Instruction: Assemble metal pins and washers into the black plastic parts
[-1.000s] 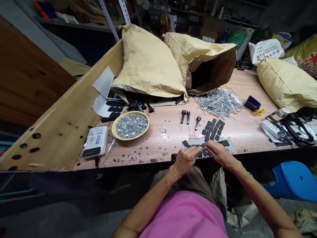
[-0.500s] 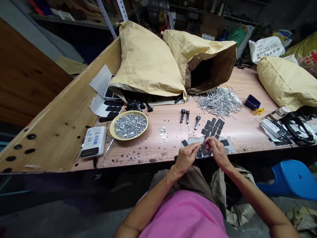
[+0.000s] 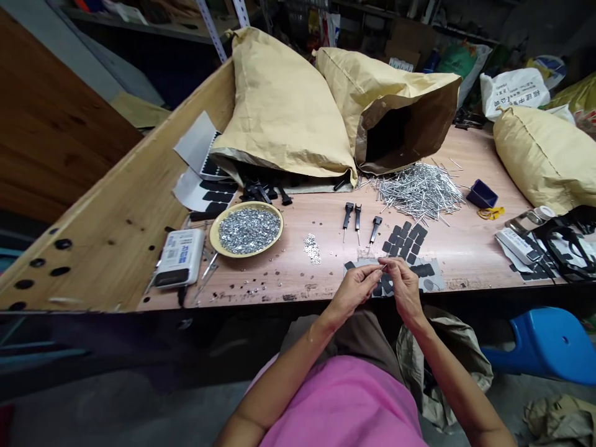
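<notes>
My left hand and my right hand meet fingertip to fingertip over the table's front edge. Both are closed in a pinch around a thin, small piece, mostly hidden by the fingers. Under them lies a grey sheet with black pads stuck on it. Just beyond are loose black rounded pads in rows. Several black plastic parts with thin metal pins, one of them a black part, lie past my hands. A heap of metal pins is farther back.
At left stand a yellow bowl of small metal pieces and a white box. Small flat metal pieces lie nearby. Large paper sacks fill the back. A dark blue tray is at right, a blue stool below.
My hands have come closer together, the right fingers now pressed against the left fingertips. The view has shifted slightly. The things on the table look unmoved.
</notes>
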Demonstrator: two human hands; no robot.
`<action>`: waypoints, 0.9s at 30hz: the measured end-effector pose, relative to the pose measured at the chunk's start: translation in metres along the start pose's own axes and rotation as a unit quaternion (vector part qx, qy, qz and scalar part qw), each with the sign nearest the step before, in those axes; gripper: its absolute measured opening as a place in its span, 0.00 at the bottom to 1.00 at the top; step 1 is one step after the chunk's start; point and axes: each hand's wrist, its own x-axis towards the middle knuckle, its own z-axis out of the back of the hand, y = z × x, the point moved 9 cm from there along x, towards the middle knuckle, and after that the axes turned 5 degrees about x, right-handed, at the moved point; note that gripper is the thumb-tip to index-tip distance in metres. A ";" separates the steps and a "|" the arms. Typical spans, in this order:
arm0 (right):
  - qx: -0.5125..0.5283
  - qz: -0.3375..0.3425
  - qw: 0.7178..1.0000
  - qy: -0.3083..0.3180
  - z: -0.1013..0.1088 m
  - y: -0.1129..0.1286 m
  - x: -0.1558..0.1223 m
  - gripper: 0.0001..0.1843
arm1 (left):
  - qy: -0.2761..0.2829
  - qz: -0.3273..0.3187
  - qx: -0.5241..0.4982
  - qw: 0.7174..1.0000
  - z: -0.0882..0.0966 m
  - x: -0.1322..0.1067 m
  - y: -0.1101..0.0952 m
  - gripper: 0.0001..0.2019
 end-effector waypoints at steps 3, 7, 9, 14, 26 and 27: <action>0.026 -0.041 0.999 0.016 -0.001 -0.010 0.002 0.20 | -0.007 -0.015 0.010 1.000 0.002 0.000 -0.004 0.28; 0.039 -0.066 0.997 0.030 -0.003 -0.021 0.000 0.22 | -0.011 -0.025 0.011 1.000 0.001 0.002 -0.006 0.27; 0.058 -0.072 0.995 0.035 -0.004 -0.023 0.000 0.22 | -0.012 -0.027 0.010 1.000 0.001 0.003 -0.006 0.27; 0.118 -0.108 0.986 0.056 -0.006 -0.023 0.004 0.19 | -0.016 -0.018 0.000 1.000 0.005 0.004 -0.002 0.28; -0.016 0.020 1.000 0.000 0.002 -0.003 0.008 0.14 | -0.031 -0.026 0.019 0.999 0.012 0.006 -0.006 0.26; -0.063 0.063 0.996 0.006 0.002 0.005 0.007 0.13 | -0.030 -0.020 0.013 0.999 0.013 0.006 -0.006 0.27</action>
